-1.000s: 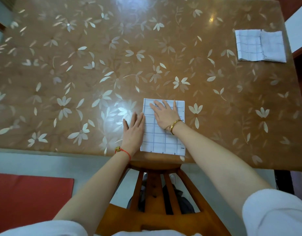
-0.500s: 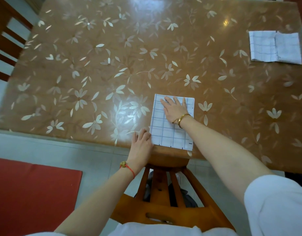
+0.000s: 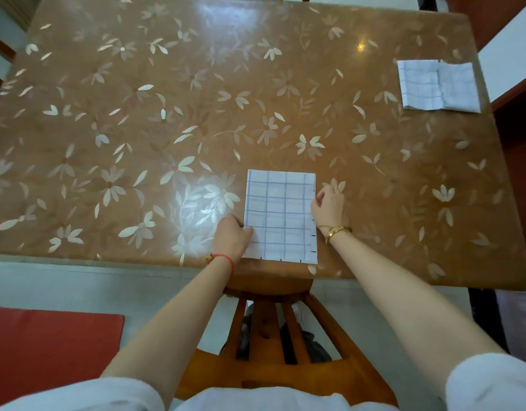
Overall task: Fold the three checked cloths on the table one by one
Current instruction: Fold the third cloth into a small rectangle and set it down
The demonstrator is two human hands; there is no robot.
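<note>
Head view, looking down at a brown table (image 3: 196,120) with pale flower shapes all over.

Left hand (image 3: 231,238) at about 7 o'clock from the middle of the view, curled up at the left edge of the folded checked cloth (image 3: 281,216). Fingers bent in, thumb on top of the cloth's edge, pinching that edge low down on its left side. Red string band (image 3: 223,258) on the wrist. Bare forearm running down and left to a white sleeve (image 3: 77,394).

Right hand (image 3: 330,204) at about 4 o'clock from the middle, knuckles up, fingers bent and touching the cloth's right edge. Cannot tell if pinching or just touching there. Gold bangle (image 3: 337,232) on the wrist. Forearm running down and right to the other white sleeve.

Folded checked cloth flat on the table, right at the near edge, between the two hands. White with thin blue lines. A bit taller than wide, long way pointing from 6 to 12 o'clock, sides almost square with the table edge.

Two more folded cloths (image 3: 438,84) far off at 2 o'clock, near the table's far right corner, lying side by side and touching.

Wooden chair (image 3: 264,330) under the near edge at 6 o'clock. Red mat (image 3: 48,345) on the floor at 8 o'clock.
</note>
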